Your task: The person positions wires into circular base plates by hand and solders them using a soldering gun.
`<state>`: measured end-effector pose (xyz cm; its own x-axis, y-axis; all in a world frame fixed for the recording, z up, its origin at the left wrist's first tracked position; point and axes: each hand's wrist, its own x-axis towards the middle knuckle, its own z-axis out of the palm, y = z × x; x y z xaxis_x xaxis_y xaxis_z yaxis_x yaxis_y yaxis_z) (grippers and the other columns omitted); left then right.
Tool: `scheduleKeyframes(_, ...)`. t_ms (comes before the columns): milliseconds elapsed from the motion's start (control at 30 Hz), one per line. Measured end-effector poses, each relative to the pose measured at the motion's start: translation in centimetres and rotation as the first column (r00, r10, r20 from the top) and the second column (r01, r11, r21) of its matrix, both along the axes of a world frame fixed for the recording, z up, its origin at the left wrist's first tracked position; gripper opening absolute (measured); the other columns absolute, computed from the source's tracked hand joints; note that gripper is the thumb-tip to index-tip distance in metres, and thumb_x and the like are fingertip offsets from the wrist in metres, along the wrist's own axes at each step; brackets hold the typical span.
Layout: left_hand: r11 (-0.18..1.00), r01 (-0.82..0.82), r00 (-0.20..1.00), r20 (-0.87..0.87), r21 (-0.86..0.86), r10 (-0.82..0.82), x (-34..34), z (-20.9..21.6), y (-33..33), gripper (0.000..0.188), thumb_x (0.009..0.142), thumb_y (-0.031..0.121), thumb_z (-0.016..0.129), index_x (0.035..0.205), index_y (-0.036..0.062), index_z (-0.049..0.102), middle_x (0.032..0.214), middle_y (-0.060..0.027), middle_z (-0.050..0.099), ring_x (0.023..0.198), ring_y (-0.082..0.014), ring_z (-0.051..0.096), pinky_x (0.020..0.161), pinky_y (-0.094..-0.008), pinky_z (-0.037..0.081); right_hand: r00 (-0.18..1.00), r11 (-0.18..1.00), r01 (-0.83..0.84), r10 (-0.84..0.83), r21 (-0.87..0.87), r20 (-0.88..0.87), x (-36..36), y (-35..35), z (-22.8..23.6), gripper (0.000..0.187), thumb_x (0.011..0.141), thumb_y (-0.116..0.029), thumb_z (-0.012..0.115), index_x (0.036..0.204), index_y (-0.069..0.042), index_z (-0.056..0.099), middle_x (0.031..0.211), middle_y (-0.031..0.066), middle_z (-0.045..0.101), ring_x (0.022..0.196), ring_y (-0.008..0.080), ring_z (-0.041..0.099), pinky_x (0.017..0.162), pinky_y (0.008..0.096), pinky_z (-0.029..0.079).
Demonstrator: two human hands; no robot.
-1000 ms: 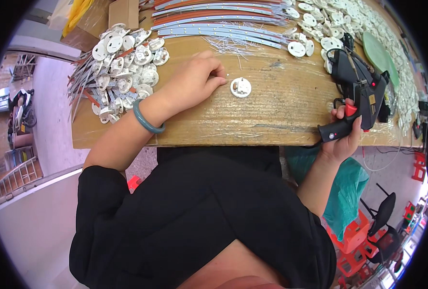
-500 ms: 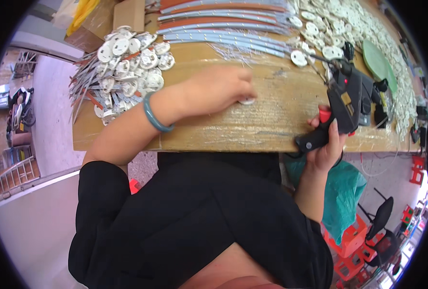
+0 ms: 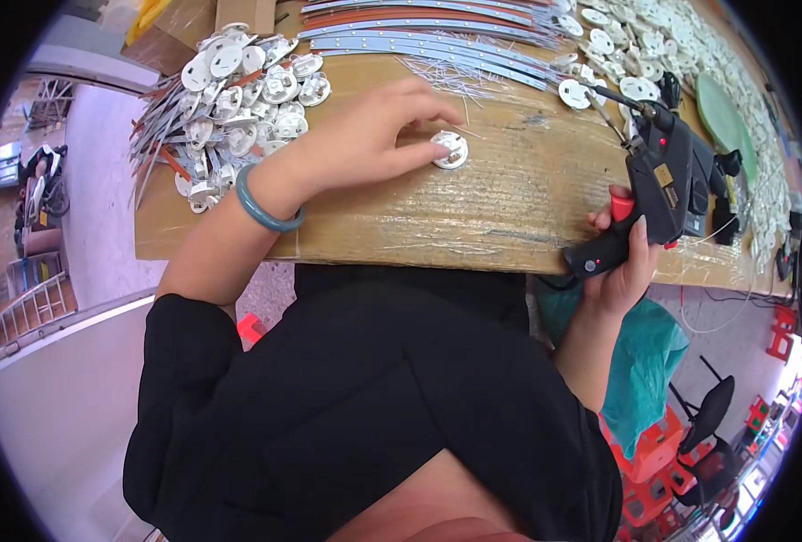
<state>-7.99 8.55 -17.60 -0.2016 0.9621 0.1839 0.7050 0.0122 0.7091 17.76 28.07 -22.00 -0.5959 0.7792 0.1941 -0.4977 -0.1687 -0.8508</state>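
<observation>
The left hand [image 3: 376, 135], loosely open, seems to steady a white disc [image 3: 455, 151]; the right hand [image 3: 626, 275] grips a black tool [image 3: 665, 187]. Next needs careful aim.

A small round white plastic disc [image 3: 456, 152] is touched by the left hand [image 3: 374, 135] on the brown wood-grained tabletop [image 3: 392, 221]; a black, red-triggered, gun-shaped tool [image 3: 661, 181] is held in the right hand [image 3: 625, 280].

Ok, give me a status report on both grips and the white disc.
Left grip open, thumb on the white disc. Right grip holding the black soldering gun. Loose thin wires just beyond the disc.
</observation>
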Motion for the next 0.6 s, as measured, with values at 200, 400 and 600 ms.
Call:
scheduleKeyframes(200,0.993,-0.023,0.997,-0.076,-0.118,0.014,0.7,-0.6,0.6,0.032,0.083,0.009,0.063,0.115,0.0059,0.067,0.099,-0.0075,0.056,0.085,-0.0194,0.059,0.076,-0.0296,0.051,0.999,1.000,0.004,-0.005,0.023,0.038,0.4,0.0,-0.3,0.042,0.099,-0.014,0.048,0.135,0.008,0.041,0.120,0.0264,0.059,0.083,0.0221,0.060,0.079,0.0393,0.053)
scheduleKeyframes(400,0.991,-0.049,0.997,-0.067,-0.125,0.041,1.0,-0.6,1.1,0.031,0.080,0.011,0.065,0.111,0.0059,0.068,0.094,-0.0064,0.054,0.079,-0.0178,0.056,0.072,-0.0291,0.049,0.999,0.999,-0.001,0.000,0.036,0.050,0.7,-0.1,-0.2,0.044,0.100,-0.018,0.047,0.135,0.008,0.041,0.121,0.0255,0.058,0.085,0.0215,0.058,0.079,0.0394,0.051)
scheduleKeyframes(600,0.985,-0.050,0.996,0.066,-0.163,0.061,0.6,-0.9,1.4,0.029,0.079,0.014,0.068,0.107,0.0070,0.069,0.090,-0.0032,0.051,0.074,-0.0133,0.049,0.068,-0.0275,0.046,0.999,0.999,-0.015,0.014,0.028,0.034,0.6,0.0,-0.3,0.045,0.100,-0.019,0.047,0.135,0.008,0.041,0.121,0.0258,0.057,0.085,0.0212,0.058,0.079,0.0389,0.051)
